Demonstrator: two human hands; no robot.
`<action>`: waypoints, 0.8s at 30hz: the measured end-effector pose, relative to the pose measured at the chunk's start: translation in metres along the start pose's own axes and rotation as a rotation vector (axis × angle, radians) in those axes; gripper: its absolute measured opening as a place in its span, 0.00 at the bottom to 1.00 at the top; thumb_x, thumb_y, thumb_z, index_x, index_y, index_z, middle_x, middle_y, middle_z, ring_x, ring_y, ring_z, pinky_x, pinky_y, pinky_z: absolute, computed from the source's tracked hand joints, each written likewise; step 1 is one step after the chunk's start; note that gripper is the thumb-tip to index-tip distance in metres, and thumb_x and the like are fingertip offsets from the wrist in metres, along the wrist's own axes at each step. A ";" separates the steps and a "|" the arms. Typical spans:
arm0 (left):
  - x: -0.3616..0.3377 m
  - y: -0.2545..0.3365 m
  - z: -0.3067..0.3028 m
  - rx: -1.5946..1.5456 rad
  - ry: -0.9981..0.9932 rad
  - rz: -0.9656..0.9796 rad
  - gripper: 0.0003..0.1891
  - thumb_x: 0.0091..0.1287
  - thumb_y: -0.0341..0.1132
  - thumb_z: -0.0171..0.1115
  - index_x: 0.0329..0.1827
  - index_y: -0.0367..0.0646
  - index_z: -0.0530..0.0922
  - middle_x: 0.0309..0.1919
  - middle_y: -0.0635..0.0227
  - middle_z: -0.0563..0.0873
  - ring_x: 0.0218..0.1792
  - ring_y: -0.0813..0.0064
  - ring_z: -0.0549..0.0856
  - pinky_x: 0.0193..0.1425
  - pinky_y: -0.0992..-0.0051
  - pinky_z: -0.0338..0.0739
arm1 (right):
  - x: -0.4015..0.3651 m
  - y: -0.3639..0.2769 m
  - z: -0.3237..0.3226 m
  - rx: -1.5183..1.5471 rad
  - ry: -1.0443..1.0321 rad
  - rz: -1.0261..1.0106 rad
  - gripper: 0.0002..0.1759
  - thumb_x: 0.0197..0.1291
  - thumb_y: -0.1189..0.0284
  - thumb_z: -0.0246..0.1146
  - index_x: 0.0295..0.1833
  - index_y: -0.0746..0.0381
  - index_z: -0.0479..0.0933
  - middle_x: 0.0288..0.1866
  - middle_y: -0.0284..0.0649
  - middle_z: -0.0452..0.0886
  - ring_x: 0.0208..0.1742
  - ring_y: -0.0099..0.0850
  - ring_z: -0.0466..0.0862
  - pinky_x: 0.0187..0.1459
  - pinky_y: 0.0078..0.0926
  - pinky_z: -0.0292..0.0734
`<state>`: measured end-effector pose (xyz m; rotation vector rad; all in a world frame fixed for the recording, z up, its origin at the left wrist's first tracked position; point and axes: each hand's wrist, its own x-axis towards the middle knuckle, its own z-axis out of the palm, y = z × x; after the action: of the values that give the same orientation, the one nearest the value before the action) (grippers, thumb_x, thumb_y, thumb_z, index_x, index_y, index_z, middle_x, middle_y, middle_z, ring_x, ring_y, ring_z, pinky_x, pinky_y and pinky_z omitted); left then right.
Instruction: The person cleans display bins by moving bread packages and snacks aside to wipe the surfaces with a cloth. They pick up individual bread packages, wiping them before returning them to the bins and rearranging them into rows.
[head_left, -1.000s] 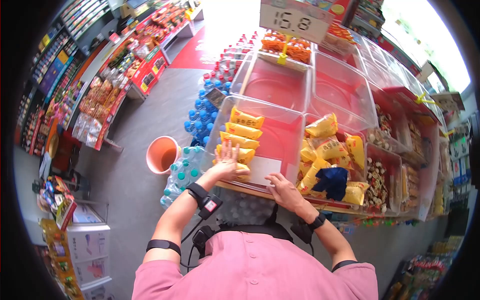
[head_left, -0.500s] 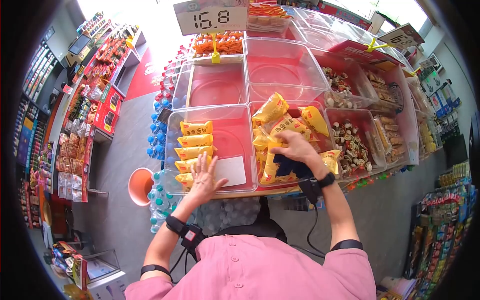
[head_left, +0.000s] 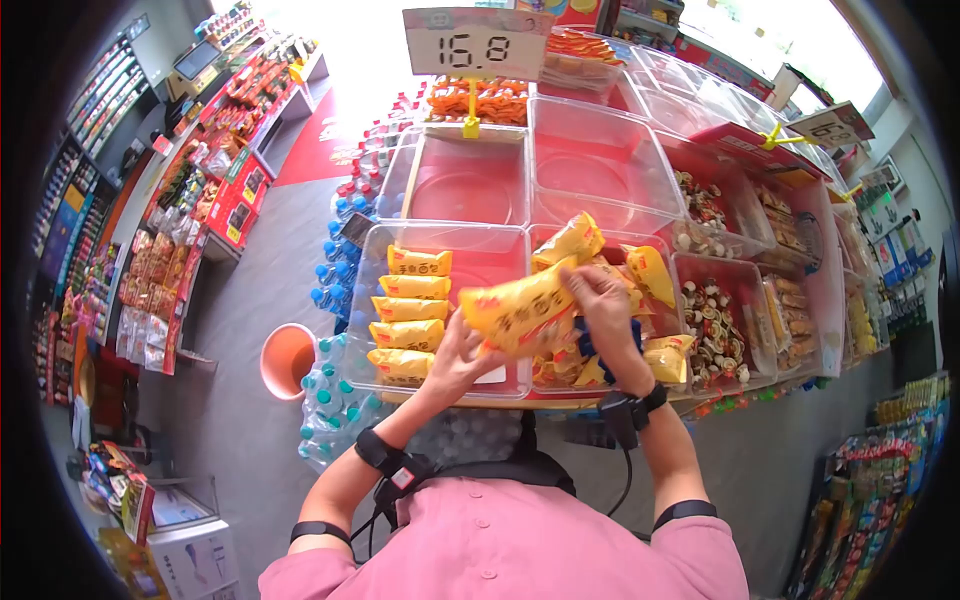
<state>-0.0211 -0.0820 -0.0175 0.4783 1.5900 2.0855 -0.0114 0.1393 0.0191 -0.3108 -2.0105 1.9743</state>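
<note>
Both hands hold one yellow bread package [head_left: 518, 312], tilted in front of the bins. My left hand [head_left: 460, 360] has its fingers around the package's lower left end. My right hand [head_left: 603, 305] pinches its upper right corner, and dark blue cloth shows beneath that hand. In the left clear bin [head_left: 490, 238], several yellow packages [head_left: 408, 335] lie stacked in a column along the left side; a white card [head_left: 490, 375] is partly hidden behind my left hand. More yellow packages [head_left: 570, 240] lie jumbled in the bin to the right.
A price sign [head_left: 475, 45] stands above the back bins. Bins of small wrapped sweets [head_left: 715, 325] are at the right. Bottles with blue and green caps [head_left: 335, 390] and an orange bucket [head_left: 287, 360] stand on the floor at the left.
A yellow package has been lifted from the right bin and moved left. My left hand has left the column of packages and taken hold of it. The view has shifted slightly.
</note>
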 end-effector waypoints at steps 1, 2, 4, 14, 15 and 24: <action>0.000 0.001 -0.002 -0.135 -0.052 -0.061 0.28 0.60 0.34 0.67 0.61 0.36 0.65 0.53 0.60 0.76 0.56 0.70 0.76 0.56 0.71 0.75 | -0.007 0.003 0.012 0.060 -0.122 0.027 0.17 0.60 0.64 0.65 0.40 0.70 0.79 0.26 0.30 0.79 0.31 0.16 0.77 0.32 0.13 0.72; -0.002 0.002 -0.002 -0.070 -0.036 -0.048 0.23 0.61 0.33 0.66 0.57 0.36 0.69 0.46 0.64 0.81 0.47 0.72 0.81 0.51 0.71 0.76 | -0.009 0.003 0.016 -0.016 -0.115 0.050 0.21 0.58 0.63 0.66 0.47 0.70 0.76 0.32 0.35 0.80 0.36 0.21 0.79 0.38 0.19 0.73; -0.010 0.008 -0.008 0.187 -0.036 0.017 0.22 0.61 0.32 0.66 0.56 0.36 0.70 0.44 0.63 0.81 0.45 0.72 0.82 0.50 0.71 0.77 | -0.011 -0.003 0.018 -0.098 -0.117 0.075 0.26 0.56 0.62 0.68 0.53 0.69 0.73 0.37 0.39 0.81 0.40 0.27 0.80 0.43 0.24 0.75; -0.025 -0.002 -0.069 1.151 0.086 0.162 0.35 0.57 0.45 0.68 0.65 0.38 0.66 0.59 0.52 0.73 0.60 0.57 0.72 0.63 0.62 0.65 | 0.025 0.003 0.054 -0.586 -0.471 -0.238 0.33 0.46 0.66 0.72 0.56 0.66 0.66 0.48 0.50 0.77 0.51 0.43 0.78 0.51 0.35 0.73; -0.024 -0.008 -0.085 1.357 0.091 0.223 0.39 0.58 0.50 0.65 0.68 0.39 0.62 0.66 0.52 0.67 0.67 0.56 0.65 0.69 0.57 0.58 | 0.041 0.005 0.064 -0.510 -0.339 -0.097 0.32 0.47 0.67 0.72 0.55 0.66 0.65 0.47 0.51 0.77 0.51 0.44 0.78 0.51 0.35 0.74; -0.023 -0.035 -0.111 1.426 0.100 -0.262 0.40 0.60 0.61 0.54 0.72 0.49 0.59 0.72 0.53 0.54 0.74 0.54 0.48 0.71 0.42 0.41 | 0.126 0.129 0.139 -1.377 -0.384 0.109 0.48 0.38 0.61 0.74 0.63 0.66 0.57 0.56 0.51 0.70 0.58 0.52 0.73 0.58 0.44 0.69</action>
<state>-0.0560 -0.1762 -0.0812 0.5231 2.7954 0.4944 -0.1865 0.0594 -0.1023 -0.3113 -3.3311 0.3497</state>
